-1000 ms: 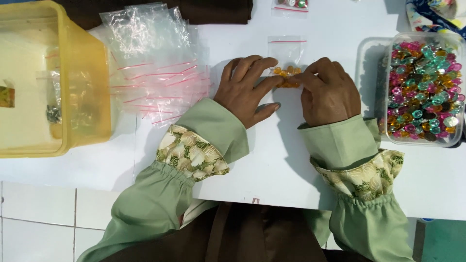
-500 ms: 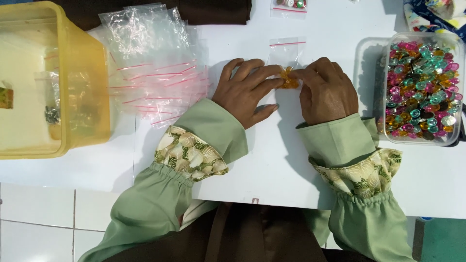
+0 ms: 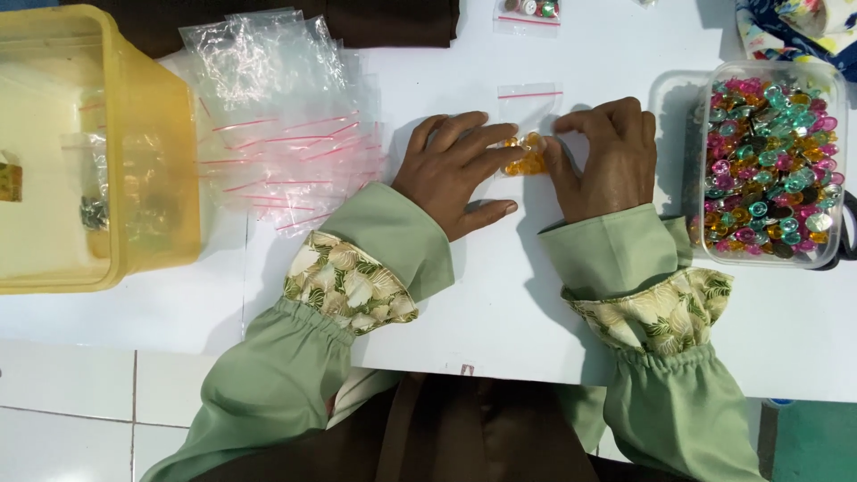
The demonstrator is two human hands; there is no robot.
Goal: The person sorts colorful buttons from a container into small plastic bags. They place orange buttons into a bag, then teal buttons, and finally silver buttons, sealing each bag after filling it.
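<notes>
1. Orange faceted plastic beads (image 3: 525, 163) are sitting inside a small clear plastic zip bag with a red seal line (image 3: 528, 112), which is lying flat on the white table (image 3: 500, 303) near its centre.
2. The left hand (image 3: 451, 174) is lying palm down at 9 o'clock of the beads, its fingers held close together and stretched out, the fingertips (image 3: 511, 150) pressing on the bag's lower part.
3. The right hand (image 3: 603, 161) is resting at 3 o'clock of the beads, fingers curled and bunched, its fingertips touching the bag's edge.
4. A clear rectangular plastic tub of mixed pink, teal and gold beads (image 3: 769, 161) is standing at 3 o'clock of the right hand.
5. A loose pile of empty clear zip bags (image 3: 281, 134) is lying at 9 o'clock of the left hand, with a yellow translucent plastic bin (image 3: 147, 161) beyond it.
</notes>
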